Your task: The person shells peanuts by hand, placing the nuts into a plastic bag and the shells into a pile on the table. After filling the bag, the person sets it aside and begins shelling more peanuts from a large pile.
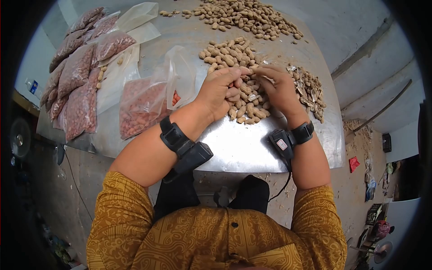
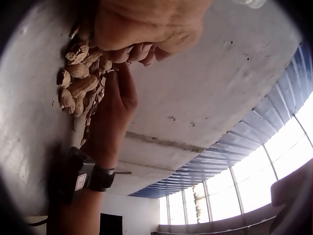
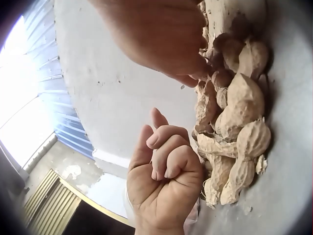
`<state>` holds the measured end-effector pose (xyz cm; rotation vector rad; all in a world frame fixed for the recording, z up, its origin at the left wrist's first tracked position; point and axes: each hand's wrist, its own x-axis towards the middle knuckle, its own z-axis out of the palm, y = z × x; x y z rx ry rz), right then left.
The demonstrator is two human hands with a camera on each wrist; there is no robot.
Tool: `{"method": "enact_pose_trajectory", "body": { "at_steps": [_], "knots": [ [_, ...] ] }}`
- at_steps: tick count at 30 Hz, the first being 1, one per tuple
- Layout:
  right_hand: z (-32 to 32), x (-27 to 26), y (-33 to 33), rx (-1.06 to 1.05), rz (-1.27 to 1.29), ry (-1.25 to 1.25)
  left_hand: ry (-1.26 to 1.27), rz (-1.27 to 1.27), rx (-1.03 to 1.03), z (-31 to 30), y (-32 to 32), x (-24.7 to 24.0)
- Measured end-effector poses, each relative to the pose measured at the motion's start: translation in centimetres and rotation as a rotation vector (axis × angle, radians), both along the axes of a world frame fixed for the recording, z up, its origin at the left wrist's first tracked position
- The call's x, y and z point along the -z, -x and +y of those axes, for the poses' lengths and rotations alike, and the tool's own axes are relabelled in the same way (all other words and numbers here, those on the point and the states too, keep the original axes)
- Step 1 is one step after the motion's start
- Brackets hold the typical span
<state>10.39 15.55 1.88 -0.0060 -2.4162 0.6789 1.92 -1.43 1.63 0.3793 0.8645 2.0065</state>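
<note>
My left hand point(image 1: 218, 92) is over the left edge of the near heap of unshelled peanuts point(image 1: 229, 51), fingers curled around small red kernels point(image 1: 231, 84), its index finger stretched toward the other hand. The right wrist view shows this left hand point(image 3: 166, 183) palm up, fingers folded in. Across from it, my right hand point(image 1: 281, 90) bends its fingers over the same heap, fingertips close to the left ones; whether they pinch anything is hidden. In the left wrist view, the right hand point(image 2: 112, 107) is beside peanuts point(image 2: 80, 85) on the metal table.
Filled bags of red kernels point(image 1: 76, 76) are stacked at the left. A partly filled clear bag point(image 1: 139, 108) lies nearer, its mouth toward the left hand. Empty shells point(image 1: 310, 94) lie right of the heap. More peanuts point(image 1: 247, 18) cover the far part of the metal table point(image 1: 243, 148).
</note>
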Motion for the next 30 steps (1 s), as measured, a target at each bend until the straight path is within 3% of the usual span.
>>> {"method": "enact_pose_trajectory", "body": {
  "at_steps": [1, 4, 7, 20, 26, 30],
  "knots": [
    [-0.1, 0.0, 0.0, 0.001, 0.052, 0.068, 0.002, 0.011, -0.006, 0.0, 0.0, 0.0],
    [-1.0, -0.8, -0.5, -0.073, 0.042, 0.605, 0.025, 0.086, -0.050, 0.2, 0.0, 0.2],
    [-1.5, -0.8, -0.5, -0.253, 0.058, 0.904, 0.049, 0.224, -0.111, 0.3, -0.8, 0.0],
    [-2.6, -1.1, -0.8, -0.314, -0.094, 0.976, 0.069, 0.455, -0.189, 0.1, -1.5, -0.7],
    [-2.0, -1.1, -1.1, -0.385, -0.199, 1.152, -0.024, 0.583, -0.125, -0.1, -1.4, -0.7],
    [-2.8, -1.3, -1.0, -0.312, -0.148, 0.982, -0.001, 0.610, -0.144, 0.0, -1.2, -0.7]
  ]
}}
